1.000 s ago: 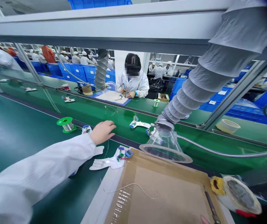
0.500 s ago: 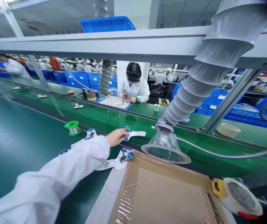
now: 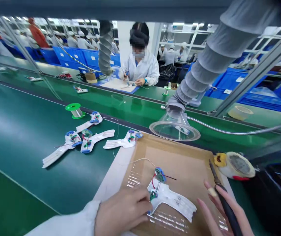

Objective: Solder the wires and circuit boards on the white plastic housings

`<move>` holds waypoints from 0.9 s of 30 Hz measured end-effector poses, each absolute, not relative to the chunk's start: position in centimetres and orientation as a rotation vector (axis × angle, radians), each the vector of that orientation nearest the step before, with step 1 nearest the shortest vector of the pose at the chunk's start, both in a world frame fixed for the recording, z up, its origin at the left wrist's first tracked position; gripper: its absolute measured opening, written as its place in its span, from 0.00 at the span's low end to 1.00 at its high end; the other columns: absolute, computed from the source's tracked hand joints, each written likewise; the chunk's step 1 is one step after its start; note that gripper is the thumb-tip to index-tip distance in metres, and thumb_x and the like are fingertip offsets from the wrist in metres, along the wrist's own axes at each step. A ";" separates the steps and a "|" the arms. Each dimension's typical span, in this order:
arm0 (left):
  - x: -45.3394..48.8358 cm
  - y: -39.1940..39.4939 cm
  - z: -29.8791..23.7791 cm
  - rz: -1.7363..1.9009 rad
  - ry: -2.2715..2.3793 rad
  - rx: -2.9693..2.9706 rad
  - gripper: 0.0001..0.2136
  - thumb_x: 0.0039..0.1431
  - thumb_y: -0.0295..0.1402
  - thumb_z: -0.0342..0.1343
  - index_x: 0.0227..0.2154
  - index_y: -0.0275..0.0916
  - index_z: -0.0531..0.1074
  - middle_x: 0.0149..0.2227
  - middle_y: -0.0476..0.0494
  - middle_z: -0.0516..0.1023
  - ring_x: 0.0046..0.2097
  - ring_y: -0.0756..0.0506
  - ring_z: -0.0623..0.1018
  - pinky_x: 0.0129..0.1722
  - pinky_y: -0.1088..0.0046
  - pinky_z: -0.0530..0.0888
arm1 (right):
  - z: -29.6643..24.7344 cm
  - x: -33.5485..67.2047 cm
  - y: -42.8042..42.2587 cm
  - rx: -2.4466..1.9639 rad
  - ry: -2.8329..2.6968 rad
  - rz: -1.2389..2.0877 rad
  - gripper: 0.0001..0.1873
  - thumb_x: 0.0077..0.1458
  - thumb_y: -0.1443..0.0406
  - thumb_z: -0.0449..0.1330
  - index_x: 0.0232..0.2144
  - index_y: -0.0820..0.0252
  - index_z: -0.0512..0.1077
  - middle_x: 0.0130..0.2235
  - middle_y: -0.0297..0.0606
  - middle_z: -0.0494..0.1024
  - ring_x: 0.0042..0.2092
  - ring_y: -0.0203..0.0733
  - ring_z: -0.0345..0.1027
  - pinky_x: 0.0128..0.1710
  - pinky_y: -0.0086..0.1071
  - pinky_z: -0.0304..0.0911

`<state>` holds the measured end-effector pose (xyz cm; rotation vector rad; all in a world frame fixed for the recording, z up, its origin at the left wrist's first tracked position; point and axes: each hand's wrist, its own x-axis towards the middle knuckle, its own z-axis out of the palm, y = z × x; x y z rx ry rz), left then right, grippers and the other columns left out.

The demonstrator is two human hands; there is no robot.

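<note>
A smooth white plastic shell [image 3: 177, 200] shows a soft sheen before me, its red wires [image 3: 153, 179] coated in glossy plastic. My soldering iron [image 3: 229, 211] pairs a dull metal shaft with a matt black handle; my sleeve [image 3: 69, 218] is matt white cloth, lightly creased. Matt brown cardboard [image 3: 187, 164] wears strips of glossy, wrinkled clear tape [image 3: 133, 177]. The dark green counter [image 3: 86, 183] looks smooth and faintly shiny. Grey, cloth-like ducting [image 3: 205, 67], matt and wrinkled, meets a hood [image 3: 159, 130] of clear, glossy plastic beside a ribbed, shiny metal hose [image 3: 229, 131]. Silvery metal wire fills a bright green plastic spool [image 3: 73, 107].
</note>
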<state>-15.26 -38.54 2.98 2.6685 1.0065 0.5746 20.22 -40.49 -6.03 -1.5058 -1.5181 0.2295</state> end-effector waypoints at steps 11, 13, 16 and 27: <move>-12.5 -26.6 0.5 0.638 0.996 2.723 0.15 0.82 0.29 0.50 0.39 0.36 0.79 0.42 0.39 0.84 0.41 0.41 0.85 0.39 0.65 0.83 | -3.8 16.8 -43.8 -1.596 -1.875 0.214 0.27 0.73 0.54 0.67 0.69 0.51 0.73 0.64 0.45 0.86 0.59 0.53 0.88 0.55 0.39 0.87; -12.7 -26.8 0.5 0.723 1.030 2.667 0.16 0.84 0.29 0.47 0.41 0.36 0.78 0.40 0.40 0.84 0.41 0.42 0.85 0.40 0.65 0.83 | -3.0 16.1 -43.1 -1.601 -1.886 0.234 0.25 0.73 0.56 0.67 0.68 0.50 0.73 0.64 0.44 0.86 0.58 0.52 0.88 0.56 0.39 0.86; -13.1 -27.9 1.6 0.909 0.996 2.540 0.12 0.85 0.32 0.48 0.47 0.38 0.77 0.41 0.42 0.84 0.42 0.45 0.84 0.44 0.67 0.82 | -1.9 15.4 -41.2 -1.569 -1.898 0.289 0.23 0.74 0.59 0.67 0.67 0.49 0.73 0.65 0.43 0.86 0.60 0.51 0.87 0.59 0.41 0.85; -11.6 -30.1 1.1 1.001 0.824 2.555 0.08 0.75 0.26 0.61 0.40 0.42 0.83 0.74 0.33 0.66 0.78 0.28 0.63 0.74 0.35 0.72 | -0.7 14.9 -40.8 -1.382 -1.292 0.212 0.17 0.78 0.53 0.60 0.47 0.56 0.84 0.31 0.36 0.86 0.27 0.42 0.81 0.30 0.36 0.78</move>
